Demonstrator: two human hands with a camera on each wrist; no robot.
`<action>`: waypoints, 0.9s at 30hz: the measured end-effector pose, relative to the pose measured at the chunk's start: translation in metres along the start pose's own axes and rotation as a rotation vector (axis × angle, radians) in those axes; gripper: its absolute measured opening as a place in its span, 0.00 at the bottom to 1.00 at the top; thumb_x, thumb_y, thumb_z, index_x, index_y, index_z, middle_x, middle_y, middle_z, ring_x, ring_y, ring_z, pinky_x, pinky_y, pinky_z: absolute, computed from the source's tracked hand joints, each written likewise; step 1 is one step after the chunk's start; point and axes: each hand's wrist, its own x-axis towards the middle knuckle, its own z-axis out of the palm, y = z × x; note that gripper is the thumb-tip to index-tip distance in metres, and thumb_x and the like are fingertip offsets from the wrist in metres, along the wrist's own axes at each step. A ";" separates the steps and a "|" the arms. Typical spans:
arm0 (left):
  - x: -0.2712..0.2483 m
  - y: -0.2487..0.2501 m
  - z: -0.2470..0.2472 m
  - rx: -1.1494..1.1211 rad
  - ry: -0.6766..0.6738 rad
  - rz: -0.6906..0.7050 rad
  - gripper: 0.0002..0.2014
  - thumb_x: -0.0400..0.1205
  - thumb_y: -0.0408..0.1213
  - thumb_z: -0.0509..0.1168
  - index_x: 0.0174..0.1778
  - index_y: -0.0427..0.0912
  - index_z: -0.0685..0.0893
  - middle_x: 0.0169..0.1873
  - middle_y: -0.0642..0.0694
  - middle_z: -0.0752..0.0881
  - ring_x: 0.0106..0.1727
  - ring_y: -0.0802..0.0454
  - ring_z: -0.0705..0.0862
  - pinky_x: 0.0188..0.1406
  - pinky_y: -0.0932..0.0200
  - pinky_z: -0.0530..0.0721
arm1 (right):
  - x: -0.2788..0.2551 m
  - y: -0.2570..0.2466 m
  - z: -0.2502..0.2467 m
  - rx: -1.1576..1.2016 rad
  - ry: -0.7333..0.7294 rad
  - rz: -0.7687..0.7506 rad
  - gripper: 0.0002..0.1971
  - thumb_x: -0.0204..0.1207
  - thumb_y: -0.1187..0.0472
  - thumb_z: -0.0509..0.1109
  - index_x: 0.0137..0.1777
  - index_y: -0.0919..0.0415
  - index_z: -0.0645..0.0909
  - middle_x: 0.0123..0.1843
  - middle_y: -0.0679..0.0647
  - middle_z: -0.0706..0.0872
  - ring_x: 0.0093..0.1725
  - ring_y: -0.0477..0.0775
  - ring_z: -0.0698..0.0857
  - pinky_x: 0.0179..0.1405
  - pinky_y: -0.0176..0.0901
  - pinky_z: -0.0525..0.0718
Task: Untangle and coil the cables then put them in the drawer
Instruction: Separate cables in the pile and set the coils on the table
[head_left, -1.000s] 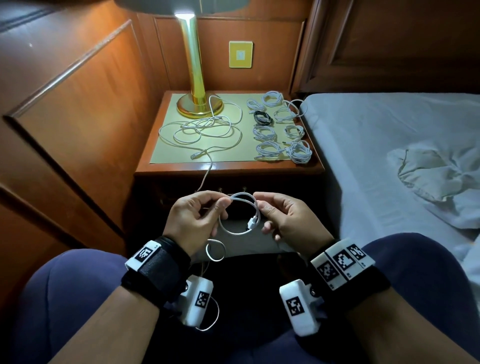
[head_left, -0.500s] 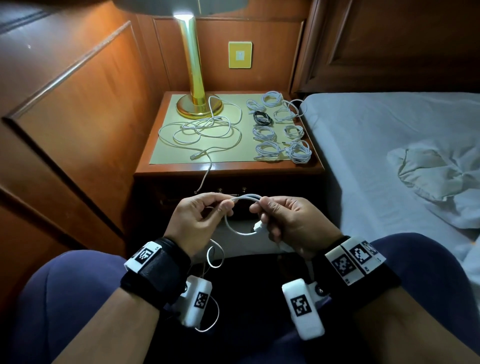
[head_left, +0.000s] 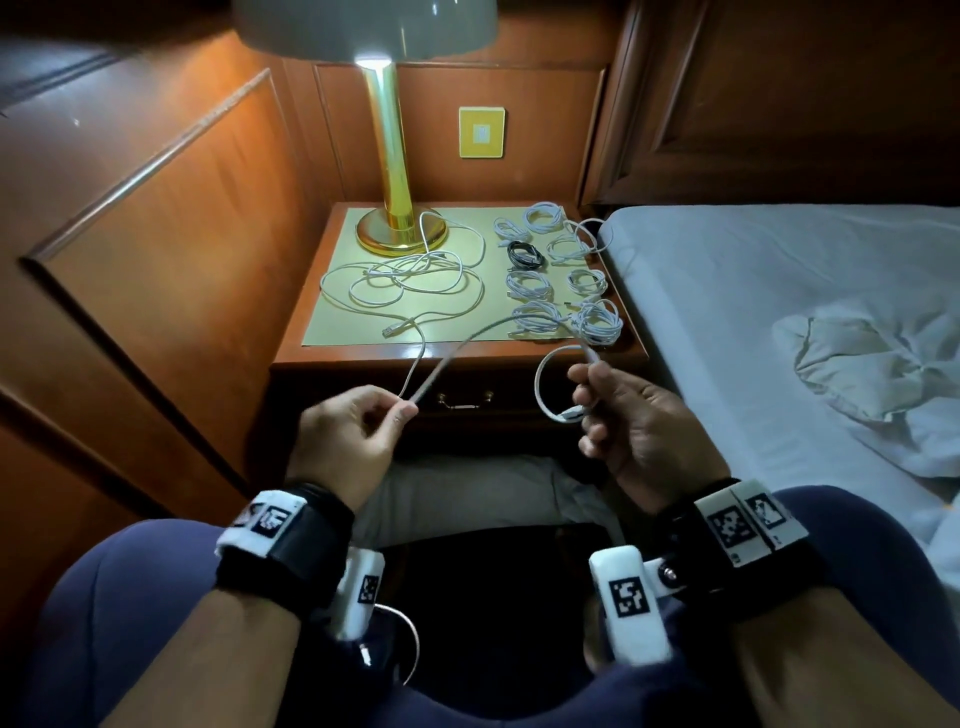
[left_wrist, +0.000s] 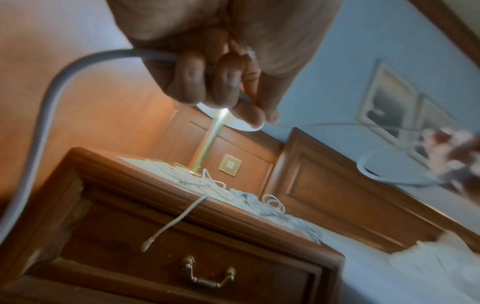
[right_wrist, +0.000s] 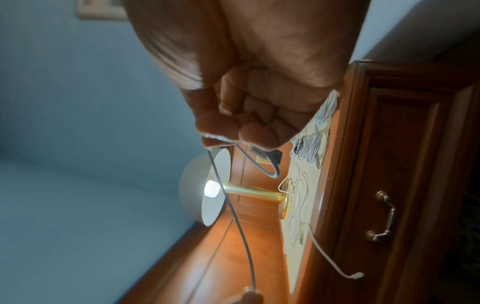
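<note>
White charging cable (head_left: 467, 340) stretches between your two hands above your lap, in front of the nightstand (head_left: 457, 358). Your left hand (head_left: 348, 441) pinches its running length between thumb and fingertips, the rest of the fingers curled; the slack drops past that wrist toward your knees. You appear to be feeding the length out so the next turn can form. Your right hand (head_left: 639, 431) pinches a single small loop with the plug end at its lower edge, which reads as the start of a coil.

On the nightstand top, the left half carries a loose tangle of white cables (head_left: 410, 280) sprawled around the base of the brass lamp (head_left: 395, 208); one end (left_wrist: 174, 224) of it hangs over the front edge. Toward the right edge sit coiled cables (head_left: 561, 280) in rows, one of them black (head_left: 524, 255), the last nearly at the corner by the bed (head_left: 779, 312).

Below the front edge, the drawer (head_left: 462, 402) is closed, its brass handle showing. It must be opened before anything goes in, and the dangling end hangs in front of it and could catch on it.
</note>
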 end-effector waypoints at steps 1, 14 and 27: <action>-0.005 0.005 0.006 0.022 -0.057 0.077 0.05 0.78 0.42 0.77 0.37 0.48 0.90 0.29 0.54 0.88 0.29 0.59 0.82 0.33 0.72 0.76 | -0.002 0.004 0.004 -0.080 -0.007 -0.029 0.14 0.74 0.53 0.70 0.50 0.65 0.86 0.35 0.54 0.86 0.23 0.46 0.76 0.21 0.37 0.72; -0.025 0.026 0.025 -0.195 -0.344 0.308 0.03 0.80 0.30 0.70 0.45 0.41 0.88 0.40 0.55 0.85 0.41 0.61 0.85 0.41 0.70 0.81 | -0.010 0.016 0.010 -0.552 0.004 -0.246 0.08 0.82 0.57 0.72 0.46 0.59 0.90 0.43 0.54 0.93 0.27 0.49 0.83 0.27 0.33 0.77; -0.023 0.029 0.023 -0.240 -0.342 0.338 0.10 0.79 0.22 0.72 0.44 0.42 0.91 0.41 0.55 0.84 0.41 0.58 0.86 0.41 0.62 0.84 | -0.009 0.018 0.005 -0.668 0.037 -0.330 0.07 0.81 0.56 0.73 0.48 0.57 0.90 0.42 0.49 0.93 0.28 0.48 0.85 0.36 0.42 0.87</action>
